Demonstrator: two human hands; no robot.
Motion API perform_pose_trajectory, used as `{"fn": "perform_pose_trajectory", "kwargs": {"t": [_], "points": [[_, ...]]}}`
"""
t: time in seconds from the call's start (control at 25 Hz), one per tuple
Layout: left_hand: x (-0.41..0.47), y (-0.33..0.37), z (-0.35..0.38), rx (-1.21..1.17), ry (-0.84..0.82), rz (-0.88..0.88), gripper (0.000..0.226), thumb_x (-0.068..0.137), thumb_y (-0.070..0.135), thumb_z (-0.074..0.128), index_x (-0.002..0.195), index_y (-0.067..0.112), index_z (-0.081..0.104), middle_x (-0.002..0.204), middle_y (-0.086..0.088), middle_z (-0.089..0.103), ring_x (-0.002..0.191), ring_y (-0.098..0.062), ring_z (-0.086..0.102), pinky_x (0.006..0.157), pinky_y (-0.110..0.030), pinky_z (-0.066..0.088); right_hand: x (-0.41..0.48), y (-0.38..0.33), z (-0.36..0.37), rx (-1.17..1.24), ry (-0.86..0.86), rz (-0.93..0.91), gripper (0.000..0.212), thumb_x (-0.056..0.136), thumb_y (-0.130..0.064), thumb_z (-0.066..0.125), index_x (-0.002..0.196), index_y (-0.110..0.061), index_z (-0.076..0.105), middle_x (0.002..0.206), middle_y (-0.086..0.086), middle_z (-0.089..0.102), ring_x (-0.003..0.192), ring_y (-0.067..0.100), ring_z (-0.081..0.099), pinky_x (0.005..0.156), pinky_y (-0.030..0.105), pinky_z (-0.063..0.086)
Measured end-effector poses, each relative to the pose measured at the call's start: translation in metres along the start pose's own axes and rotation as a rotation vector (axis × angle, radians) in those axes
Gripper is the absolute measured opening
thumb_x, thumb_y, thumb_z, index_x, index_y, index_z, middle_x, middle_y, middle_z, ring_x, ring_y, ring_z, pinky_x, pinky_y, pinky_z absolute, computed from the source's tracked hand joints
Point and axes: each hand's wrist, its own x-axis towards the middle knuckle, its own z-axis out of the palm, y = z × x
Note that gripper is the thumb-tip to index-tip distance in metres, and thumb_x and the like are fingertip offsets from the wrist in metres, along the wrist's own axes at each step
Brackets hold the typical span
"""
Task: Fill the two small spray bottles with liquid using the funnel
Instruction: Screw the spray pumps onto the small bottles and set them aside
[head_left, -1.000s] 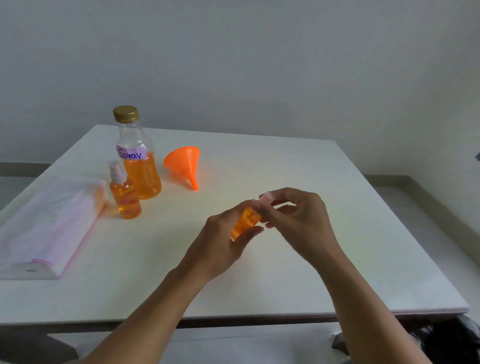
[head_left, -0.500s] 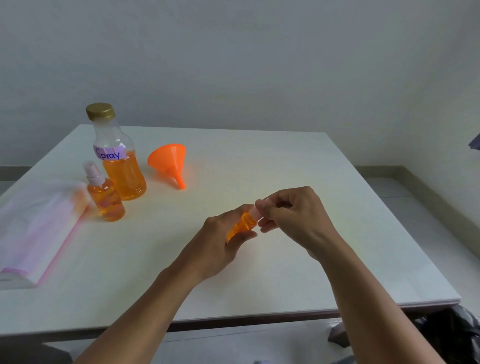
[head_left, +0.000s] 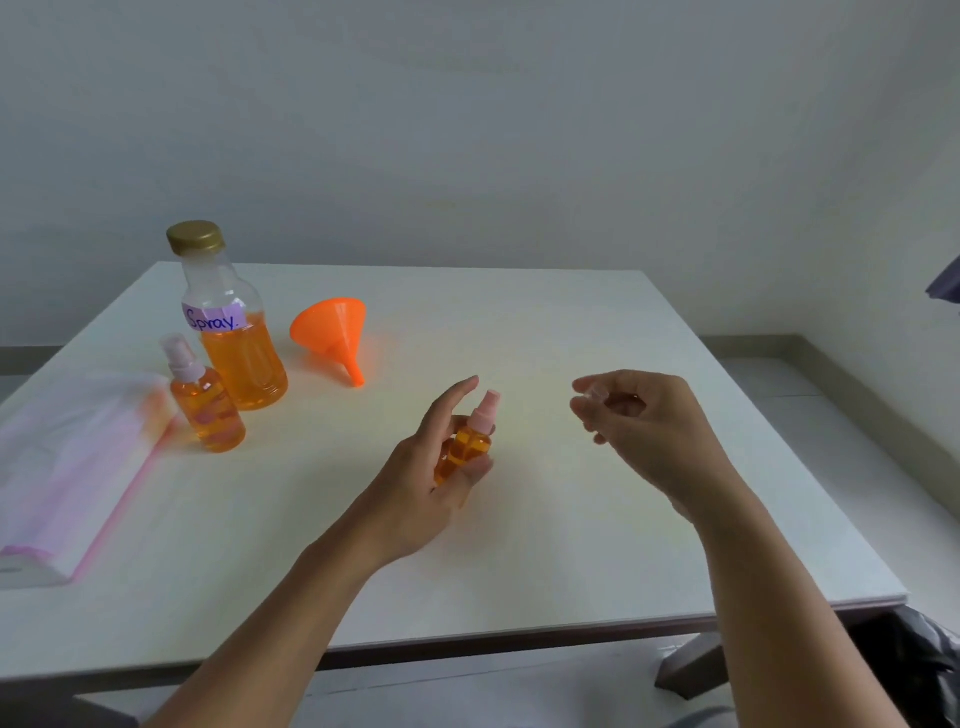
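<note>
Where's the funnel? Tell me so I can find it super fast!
Look at the white table, near its far left corner, where a big bottle labelled Spray stands. Just right of it lies the funnel, tipped on its side. It is the only solid orange cone, with a wide mouth and a thin spout.

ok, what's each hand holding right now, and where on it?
Left hand grips the small clear plastic spray bottle of orange liquid by its body, pink nozzle free. Right hand pinches what looks like a small clear cap.
</note>
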Motion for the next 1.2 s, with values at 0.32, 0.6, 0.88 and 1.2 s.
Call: {"fn": "perform_pose_trajectory", "kwargs": {"t": [0.32,0.6,0.88,1.2], "points": [[0.004,0.010,0.017,-0.156,-0.057,0.063,0.059,0.097,0.038,0.056,0.144,0.055,0.025,0.108,0.019,0.060,0.094,-0.018,0.069,0.074,-0.040,0.062,-0.001,0.023,-0.002,-0.467,-0.057,-0.068,0.019,0.090,-0.032,0.075,0.107,-0.025,0.077,0.094,-0.011,0.069,0.087,0.005,0.067,0.074,0.024,0.054],[0.020,0.018,0.033,0.022,0.122,0.176,0.038,0.101,0.043,0.042,0.139,0.043,0.037,0.119,-0.011,0.063,0.093,0.000,0.021,0.061,-0.006,0.041,0.003,0.026,-0.015,-0.443,0.008,-0.056,0.018,0.090,-0.035,0.074,0.108,-0.029,0.077,0.094,-0.012,0.069,0.087,0.003,0.065,0.071,0.022,0.050],[0.049,0.022,0.038,0.294,0.249,0.242,0.018,0.103,0.041,0.037,0.118,0.034,0.043,0.091,0.023,0.055,0.080,0.001,0.052,0.067,-0.011,0.040,0.007,0.025,-0.026,-0.379,0.101,-0.067,0.019,0.089,-0.034,0.077,0.107,-0.029,0.078,0.091,-0.016,0.068,0.077,-0.006,0.065,0.063,0.013,0.044],[0.055,0.025,0.041,0.336,0.354,0.187,0.033,0.100,0.042,0.047,0.132,0.035,0.045,0.125,0.018,0.063,0.103,-0.001,0.063,0.082,-0.019,0.051,0.006,0.018,-0.028,-0.245,0.127,-0.106,0.018,0.089,-0.031,0.078,0.107,-0.031,0.077,0.088,-0.016,0.069,0.074,-0.007,0.065,0.058,0.007,0.043]]}}
